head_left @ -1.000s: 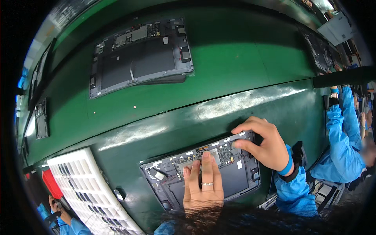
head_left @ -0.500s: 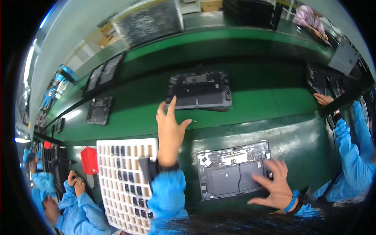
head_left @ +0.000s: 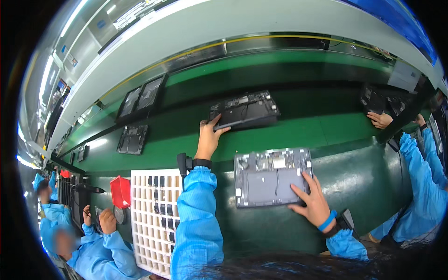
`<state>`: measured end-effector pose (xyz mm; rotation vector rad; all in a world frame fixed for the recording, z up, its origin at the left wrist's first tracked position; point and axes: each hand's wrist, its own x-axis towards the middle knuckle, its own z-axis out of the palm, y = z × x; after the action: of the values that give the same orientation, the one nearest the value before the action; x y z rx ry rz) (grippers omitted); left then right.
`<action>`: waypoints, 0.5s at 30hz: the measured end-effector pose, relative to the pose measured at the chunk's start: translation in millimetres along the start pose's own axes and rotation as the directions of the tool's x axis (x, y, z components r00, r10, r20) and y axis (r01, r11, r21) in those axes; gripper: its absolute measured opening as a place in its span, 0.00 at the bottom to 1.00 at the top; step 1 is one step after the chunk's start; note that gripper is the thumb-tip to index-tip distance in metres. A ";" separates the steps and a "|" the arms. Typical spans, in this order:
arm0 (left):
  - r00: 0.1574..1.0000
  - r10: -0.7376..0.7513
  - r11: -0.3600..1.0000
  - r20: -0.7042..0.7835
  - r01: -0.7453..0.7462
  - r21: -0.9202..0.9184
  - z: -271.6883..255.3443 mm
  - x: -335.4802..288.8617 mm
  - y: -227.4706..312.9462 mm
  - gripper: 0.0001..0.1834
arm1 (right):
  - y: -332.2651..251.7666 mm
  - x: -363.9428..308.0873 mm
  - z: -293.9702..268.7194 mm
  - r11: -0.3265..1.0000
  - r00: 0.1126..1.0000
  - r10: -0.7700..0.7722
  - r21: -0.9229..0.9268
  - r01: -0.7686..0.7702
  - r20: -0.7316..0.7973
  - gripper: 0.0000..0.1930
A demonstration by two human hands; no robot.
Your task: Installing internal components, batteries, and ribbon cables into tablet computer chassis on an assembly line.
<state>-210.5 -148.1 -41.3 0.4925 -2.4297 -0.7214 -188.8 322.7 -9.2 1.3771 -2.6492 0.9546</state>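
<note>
Pinched at its near left corner by my left hand [head_left: 209, 137], an opened dark laptop base [head_left: 247, 112] sits tilted over the green belt. Its inner boards and battery show. In front of me on the dark work surface lies a second opened laptop base [head_left: 261, 184], with a black cable running across its battery. My right hand [head_left: 313, 200] rests on its right part, fingers spread and thumb by the near edge. Blue sleeves and wrist bands cover both my wrists.
Left of my forearm stands a white compartment tray [head_left: 156, 219] with several small black parts. Beside it are a red bin [head_left: 120, 192] and a co-worker's hands [head_left: 108, 220]. More laptop parts [head_left: 132, 139] lie along the belt. A black post [head_left: 410, 114] rises near another co-worker's hand [head_left: 380, 120].
My left hand has taken hold of the far laptop base, which has turned and tilted. My right hand has come down onto the near one, which sits more squarely. The view has tipped up.
</note>
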 end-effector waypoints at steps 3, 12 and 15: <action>0.995 -0.093 0.982 -0.021 0.088 -0.168 -19.4 -1.8 21.4 0.33 | 17.3 43.1 13.6 1.000 0.999 -0.010 0.026 0.011 -0.048 0.36; 0.972 -0.206 0.973 -0.116 0.191 -0.127 -87.6 -170.7 205.3 0.45 | 196.2 143.4 59.8 0.928 0.977 -0.169 -0.355 0.113 -0.130 0.26; 0.967 -0.256 0.950 0.018 0.255 -0.180 -75.6 -266.6 200.8 0.47 | 95.2 161.0 3.2 0.949 0.975 -0.149 0.253 0.188 -0.168 0.24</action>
<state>5.9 109.1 22.8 0.7423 -2.2900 -1.0368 -357.7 242.7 -16.4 1.4864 -2.3182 1.3723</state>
